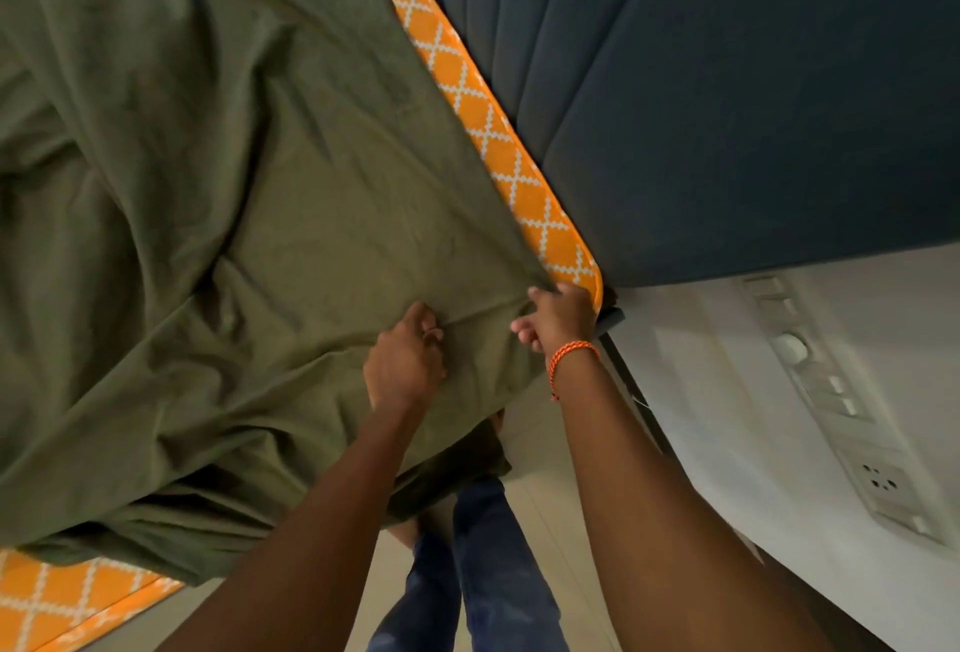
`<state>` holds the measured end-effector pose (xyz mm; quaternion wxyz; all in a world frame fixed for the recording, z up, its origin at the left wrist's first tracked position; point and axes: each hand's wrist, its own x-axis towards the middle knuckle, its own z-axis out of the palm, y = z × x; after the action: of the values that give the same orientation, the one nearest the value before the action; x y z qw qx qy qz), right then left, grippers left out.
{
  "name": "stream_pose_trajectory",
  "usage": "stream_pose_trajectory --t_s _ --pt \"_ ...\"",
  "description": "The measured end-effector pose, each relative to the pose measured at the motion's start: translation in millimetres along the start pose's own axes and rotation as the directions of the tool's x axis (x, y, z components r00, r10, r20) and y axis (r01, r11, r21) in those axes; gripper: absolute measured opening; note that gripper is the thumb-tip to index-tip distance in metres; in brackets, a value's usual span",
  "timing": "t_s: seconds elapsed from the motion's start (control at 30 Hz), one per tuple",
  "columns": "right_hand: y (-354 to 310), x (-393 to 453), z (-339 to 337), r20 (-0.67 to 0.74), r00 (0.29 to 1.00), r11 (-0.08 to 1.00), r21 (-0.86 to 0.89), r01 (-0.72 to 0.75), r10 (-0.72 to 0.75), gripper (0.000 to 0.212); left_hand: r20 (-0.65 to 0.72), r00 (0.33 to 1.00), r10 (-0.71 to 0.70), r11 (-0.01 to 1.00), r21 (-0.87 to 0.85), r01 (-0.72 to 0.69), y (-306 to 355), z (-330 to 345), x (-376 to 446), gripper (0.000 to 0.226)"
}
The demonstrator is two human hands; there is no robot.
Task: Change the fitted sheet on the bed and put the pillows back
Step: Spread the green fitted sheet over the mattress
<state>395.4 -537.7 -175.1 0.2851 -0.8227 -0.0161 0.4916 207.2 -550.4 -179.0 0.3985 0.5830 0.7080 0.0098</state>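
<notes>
Now the olive-green sheet (249, 214) lies rumpled and creased over the mattress (519, 168), whose orange cover with a white lattice shows along the edge by the dark headboard (727, 79). At the corner the left hand (408, 363) bunches sheet in curled fingers; the right hand (558, 316) pinches its edge, an orange bracelet (571, 355) on the wrist.

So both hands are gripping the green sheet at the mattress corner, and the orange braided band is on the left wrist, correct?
Not quite. The head view shows the orange braided band on the right wrist. Both the left hand and right hand do grip the green sheet at the mattress corner.
</notes>
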Motion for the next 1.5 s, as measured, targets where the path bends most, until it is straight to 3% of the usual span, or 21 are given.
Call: stream_pose_trajectory --t_s 0.07,0.1,0.2,0.27,0.33,0.4,0.43,0.5,0.53,0.57,0.63,0.73,0.83,0.93,1.03,1.1,1.2,1.27,1.37,1.43,1.5 --pt "-7.3 -6.9 -1.2 -0.175 0.983 0.969 0.226 0.103 -0.064 0.030 0.078 0.994 0.079 0.993 -0.097 -0.071 13.0 2.2 -3.2 0.018" --pt "-7.8 -10.9 -1.5 -0.298 0.946 0.946 0.250 0.207 -0.128 0.027 0.060 0.986 0.155 0.987 -0.057 -0.152 21.2 2.8 -4.1 0.017" --pt "-5.2 -16.5 -0.3 -0.548 0.713 0.876 -0.085 0.474 -0.438 0.033 -0.028 0.960 0.277 0.960 -0.027 -0.278 51.3 3.7 1.7 0.010" --pt "-8.8 -16.7 -4.3 -0.485 0.542 0.714 -0.306 0.630 -0.686 0.035 -0.089 0.937 0.338 0.937 -0.066 -0.344 68.5 4.6 7.0 0.004" --pt "-18.8 -11.9 -12.0 -0.368 0.335 0.492 -0.536 0.686 -0.868 0.034 -0.158 0.902 0.403 0.908 -0.058 -0.416 84.5 2.4 15.3 0.003" --pt "-25.2 -6.8 -17.5 -0.235 0.277 0.359 -0.710 0.606 -0.932 0.039 -0.137 0.909 0.395 0.907 -0.099 -0.409 92.7 5.8 26.9 0.008" --pt "-24.1 -4.3 -18.6 -0.162 0.328 0.328 -0.765 0.555 -0.931 0.051 -0.074 0.933 0.351 0.927 -0.115 -0.358 96.4 6.1 31.6 0.018" --pt "-10.4 -1.6 -16.3 -0.040 0.549 0.379 -0.764 0.521 -0.835 0.089 0.050 0.966 0.252 0.966 -0.076 -0.248 97.3 4.9 38.7 0.047" --pt "-2.1 -1.2 -15.0 -0.012 0.632 0.431 -0.741 0.514 -0.775 0.103 0.053 0.975 0.216 0.976 -0.026 -0.215 94.7 5.6 44.5 0.056" --pt "6.1 -2.0 -14.6 -0.013 0.668 0.469 -0.722 0.508 -0.744 0.109 0.021 0.980 0.196 0.980 0.018 -0.197 92.6 3.9 48.2 0.056" --pt "15.7 -4.3 -14.8 -0.078 0.652 0.498 -0.715 0.490 -0.754 0.103 -0.077 0.983 0.166 0.986 0.002 -0.167 89.1 -0.4 60.4 0.049" --pt "30.7 -12.6 -11.0 -0.127 0.579 0.514 -0.636 0.575 -0.805 0.071 -0.020 0.987 0.158 0.986 -0.049 -0.159 84.0 -2.4 83.4 0.067" --pt "51.9 -18.1 -1.9 0.062 0.569 0.402 -0.644 0.651 -0.820 0.042 0.011 0.977 0.214 0.977 0.019 -0.214 91.0 -1.6 103.4 0.082" --pt "58.9 5.4 1.3 0.108 0.643 0.355 -0.760 0.545 -0.758 0.051 -0.008 0.949 0.316 0.944 0.099 -0.314 98.5 3.2 130.6 0.097" --pt "50.4 34.8 -7.7 0.021 0.690 0.385 -0.817 0.429 -0.724 0.065 0.022 0.919 0.393 0.887 0.256 -0.385 110.3 5.8 153.3 0.064" --pt "44.8 42.2 -11.8 0.043 0.693 0.350 -0.840 0.415 -0.720 0.065 -0.043 0.900 0.434 0.871 0.276 -0.407 121.6 3.5 165.2 0.040" --pt "38.2 37.3 -10.6 0.024 0.680 0.328 -0.864 0.383 -0.732 0.060 -0.152 0.875 0.460 0.884 0.172 -0.435 140.0 -7.5 186.9 0.043" --pt "30.7 39.2 -3.5 -0.013 0.669 0.339 -0.869 0.360 -0.743 0.054 -0.157 0.813 0.561 0.825 0.179 -0.536 149.8 -16.3 202.4 0.061" --pt "16.6 41.8 9.3 -0.072 0.700 0.441 -0.820 0.364 -0.711 0.051 0.008 0.669 0.743 0.645 0.260 -0.719 158.5 -15.5 212.1 0.080" --pt "5.8 40.3 18.4 -0.107 0.736 0.514 -0.782 0.353 -0.669 0.046 0.111 0.638 0.762 0.589 0.291 -0.754 153.9 -13.7 213.0 0.074" --pt "-10.0 39.9 20.9 -0.094 0.785 0.553 -0.760 0.341 -0.613 0.044 0.180 0.592 0.786 0.518 0.330 -0.789 134.4 -7.4 211.5 0.054"
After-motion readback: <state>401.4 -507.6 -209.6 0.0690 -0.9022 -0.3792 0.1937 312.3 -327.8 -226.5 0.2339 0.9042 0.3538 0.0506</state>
